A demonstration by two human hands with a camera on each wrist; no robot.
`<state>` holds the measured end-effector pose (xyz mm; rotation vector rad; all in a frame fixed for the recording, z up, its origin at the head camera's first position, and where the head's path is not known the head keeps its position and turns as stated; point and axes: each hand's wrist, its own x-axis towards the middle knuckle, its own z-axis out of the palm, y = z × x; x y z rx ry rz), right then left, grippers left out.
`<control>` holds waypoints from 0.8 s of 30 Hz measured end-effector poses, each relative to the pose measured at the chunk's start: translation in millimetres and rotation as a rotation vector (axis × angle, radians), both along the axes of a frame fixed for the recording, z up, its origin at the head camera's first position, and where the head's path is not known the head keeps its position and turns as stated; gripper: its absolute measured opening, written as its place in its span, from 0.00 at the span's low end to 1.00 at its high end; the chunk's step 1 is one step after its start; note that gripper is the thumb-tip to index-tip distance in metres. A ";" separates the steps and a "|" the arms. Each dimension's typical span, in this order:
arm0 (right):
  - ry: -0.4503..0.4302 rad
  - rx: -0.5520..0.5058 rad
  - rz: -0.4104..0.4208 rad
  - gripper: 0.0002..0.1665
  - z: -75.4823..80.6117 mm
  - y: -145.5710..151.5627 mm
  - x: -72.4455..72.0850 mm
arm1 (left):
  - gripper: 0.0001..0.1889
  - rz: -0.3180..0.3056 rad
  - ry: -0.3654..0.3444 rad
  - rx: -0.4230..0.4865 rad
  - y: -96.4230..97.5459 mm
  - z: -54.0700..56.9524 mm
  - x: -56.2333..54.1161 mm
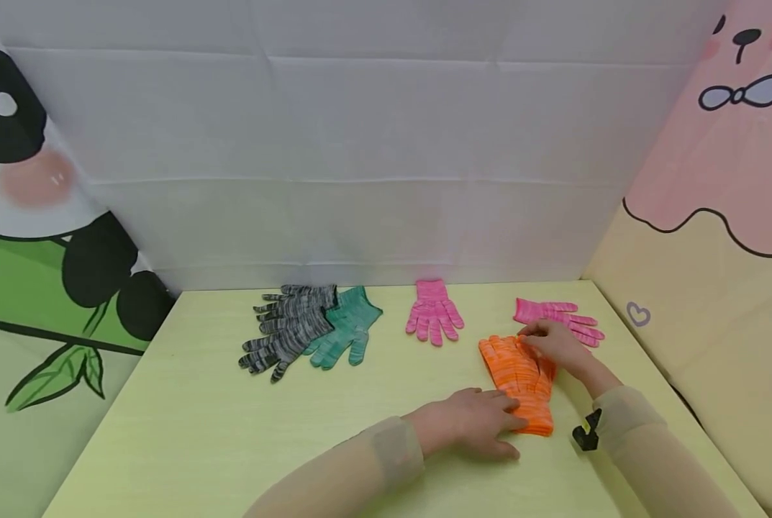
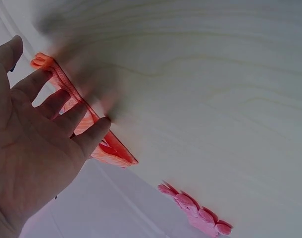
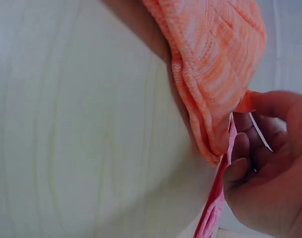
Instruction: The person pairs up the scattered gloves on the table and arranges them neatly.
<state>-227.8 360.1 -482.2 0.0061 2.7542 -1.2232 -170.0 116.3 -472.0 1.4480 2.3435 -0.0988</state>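
Observation:
A pair of orange knitted gloves [image 1: 519,378] lies layered on the table, cuffs toward the near edge. My left hand [image 1: 473,423] touches the left side near the cuffs with spread, nearly straight fingers; the left wrist view shows these fingers [image 2: 94,135] along the gloves' edge. At the far right corner of the gloves is my right hand [image 1: 557,349], fingers loosely bent. In the right wrist view its index fingertip meets an orange part of the gloves [image 3: 215,64], while the thumb stands apart. A pink glove [image 1: 557,316] lies just beyond my right hand.
Another pink glove [image 1: 434,313] lies flat near the back edge. Farther left, grey-black striped gloves [image 1: 288,331] partly overlap teal gloves [image 1: 347,327]. A white sheet [image 1: 386,165] hangs behind the pale table [image 1: 230,446], with printed cartoon panels at both sides.

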 end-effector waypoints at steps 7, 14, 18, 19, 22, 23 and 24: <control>0.008 0.039 -0.072 0.17 -2.7 5.4 2.2 | 0.32 -0.005 -0.008 0.008 -0.4 2.0 -0.5; -0.011 0.106 -0.046 0.13 -1.2 4.9 4.2 | 0.32 -0.005 -0.007 0.013 -0.5 2.9 -0.5; -0.025 0.076 -0.053 0.13 -1.5 3.9 3.1 | 0.32 -0.001 -0.009 0.017 -0.9 2.6 -0.4; -0.025 0.056 -0.052 0.14 -2.0 4.5 2.7 | 0.32 0.002 -0.010 0.015 -0.9 2.3 -0.4; 0.001 0.022 -0.087 0.15 -4.6 7.9 1.0 | 0.32 0.002 -0.011 0.008 -0.6 1.6 0.0; 0.014 0.013 -0.097 0.15 -5.5 9.5 0.5 | 0.32 0.002 -0.010 0.006 -0.5 1.5 0.1; 0.028 0.008 -0.105 0.14 -6.5 11.4 0.0 | 0.32 0.001 -0.007 0.005 -0.3 1.4 0.2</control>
